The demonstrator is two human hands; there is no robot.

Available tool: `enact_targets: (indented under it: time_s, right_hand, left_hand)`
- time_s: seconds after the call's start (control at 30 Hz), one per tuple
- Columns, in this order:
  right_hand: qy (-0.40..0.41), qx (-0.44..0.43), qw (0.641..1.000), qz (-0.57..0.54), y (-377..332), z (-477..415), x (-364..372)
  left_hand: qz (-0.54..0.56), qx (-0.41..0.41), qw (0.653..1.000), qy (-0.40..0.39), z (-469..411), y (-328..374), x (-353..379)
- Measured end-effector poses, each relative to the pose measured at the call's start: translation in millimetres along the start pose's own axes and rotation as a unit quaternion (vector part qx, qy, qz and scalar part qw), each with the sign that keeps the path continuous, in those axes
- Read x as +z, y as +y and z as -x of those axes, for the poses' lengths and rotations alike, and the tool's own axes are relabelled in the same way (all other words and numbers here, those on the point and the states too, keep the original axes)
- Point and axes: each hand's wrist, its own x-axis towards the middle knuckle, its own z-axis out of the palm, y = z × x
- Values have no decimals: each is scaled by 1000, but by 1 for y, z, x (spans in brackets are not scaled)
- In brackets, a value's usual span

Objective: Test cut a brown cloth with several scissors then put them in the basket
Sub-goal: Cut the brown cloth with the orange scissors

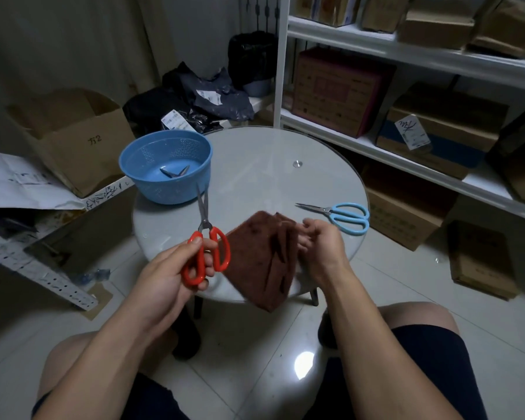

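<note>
My left hand (176,268) grips red-handled scissors (208,237) by the handles, blades closed and pointing up toward the blue basket (140,159). My right hand (319,242) holds the brown cloth (261,259) by its right edge; the cloth hangs over the near rim of the round glass table (255,165). Blue-handled scissors (341,216) lie flat on the table to the right of the cloth. Inside the basket lies one small pair of metal scissors (175,171).
White shelves (406,47) loaded with cardboard boxes stand to the right. An open cardboard box (73,140) and black bags (194,101) sit behind the table on the left. My knees are below the table edge.
</note>
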Motion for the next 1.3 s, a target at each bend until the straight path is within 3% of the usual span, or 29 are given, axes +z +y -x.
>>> enact_targets:
  time_s: [0.07,0.17,0.3,0.43,0.53,0.7,0.9,1.07,1.2,1.3]
  right_hand:
    - [74,-65,990,105,-5,0,-8]
    - [161,-146,921,322,-14,7,-7]
    - [148,-260,841,451,-11,27,3]
    - [-16,-227,869,440,7,42,13]
    - [-52,-222,885,406,21,51,20]
    - [-97,-166,912,363,33,62,29]
    - [-67,-227,859,453,47,56,37]
    - [-83,-236,857,451,55,54,51]
    - [-107,-199,895,385,44,44,55]
    - [-107,-189,896,387,34,32,55]
  left_hand:
    - [-29,9,999,13,-2,0,0]
    - [-94,29,995,29,-3,-3,5]
    - [-68,39,997,28,-5,-7,20]
    - [-8,9,1000,-19,-9,-4,28]
    - [-6,16,1000,-19,-10,-2,34]
    - [-45,85,994,57,-11,3,43]
    - [-111,146,976,113,-16,2,49]
    - [-183,174,954,164,-29,-3,42]
    - [-255,180,944,109,-39,9,30]
    - [-319,161,932,60,-47,26,18]
